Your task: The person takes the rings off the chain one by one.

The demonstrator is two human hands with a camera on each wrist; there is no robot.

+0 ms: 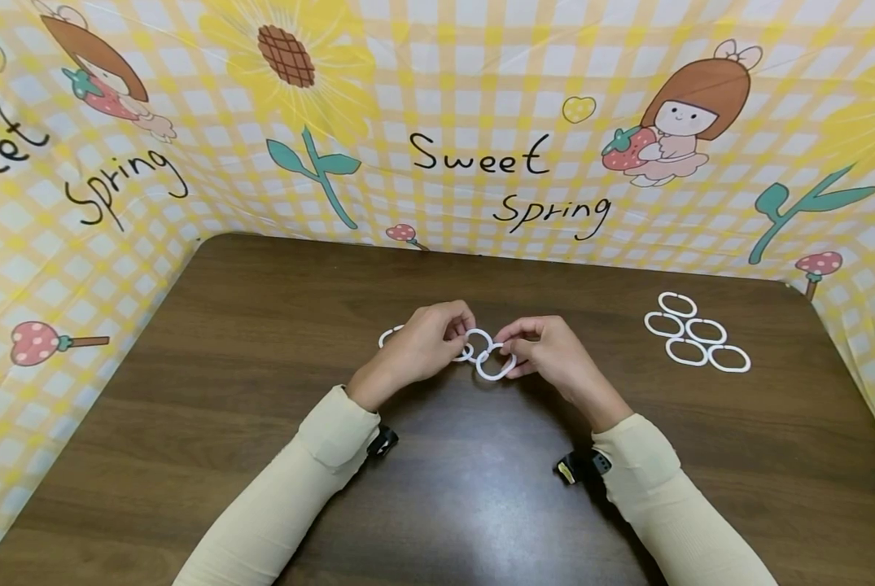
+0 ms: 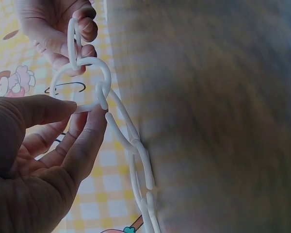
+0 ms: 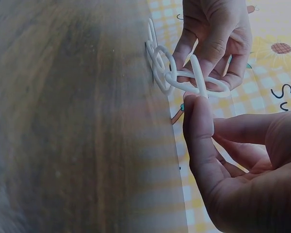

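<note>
My left hand (image 1: 424,343) pinches a white oval plastic link (image 2: 107,73) between thumb and fingertips. From that link a chain of similar white links (image 2: 146,170) trails down to the table, partly hidden behind the left hand in the head view. Close by on the right, my right hand (image 1: 553,352) pinches another white link (image 1: 494,378) with thumb and fingers. This link (image 3: 198,70) crosses the rim of the left-held one in both wrist views; whether it is fully hooked through, I cannot tell.
Several loose white links (image 1: 686,352) lie grouped at the right rear of the dark wooden table (image 1: 225,439). Behind and beside the table hangs a yellow checked cloth (image 1: 474,98) with printed drawings. Small black devices (image 1: 579,466) are strapped at both wrists.
</note>
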